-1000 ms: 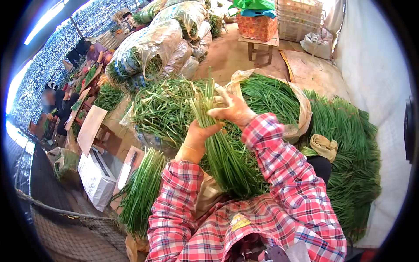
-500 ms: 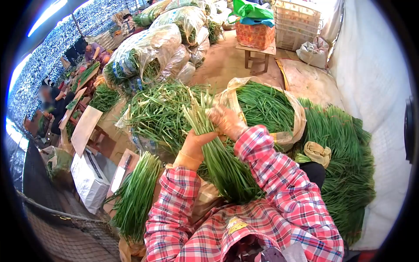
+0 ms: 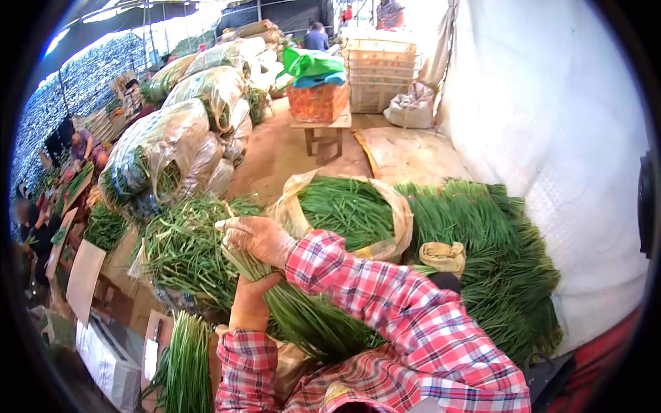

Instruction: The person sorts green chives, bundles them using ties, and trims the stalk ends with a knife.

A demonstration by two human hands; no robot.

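Observation:
My left hand (image 3: 252, 297), in an orange glove, is wrapped round a bunch of chives (image 3: 313, 320), whose leaves slant down to the right across my lap. My right hand (image 3: 258, 239), also gloved, closes over the pale stem ends at the top of the same bunch. Its fingers hide most of those ends. Just behind both hands lies a loose heap of chives (image 3: 186, 255). Another bunch of chives (image 3: 184, 361) rests at my lower left, beside a knife (image 3: 157, 332) on a board.
An open sack of chives (image 3: 344, 210) stands ahead, with stacked chives (image 3: 482, 275) to the right along a white wall sheet (image 3: 551, 138). Large plastic-wrapped bundles (image 3: 162, 141) line the back left. A red basket (image 3: 317, 103) sits on a stool. Other people work farther off.
My view has swung right and up, so the scene sits farther left and lower. My right hand has moved from beside the stem ends to over them; my left keeps its hold.

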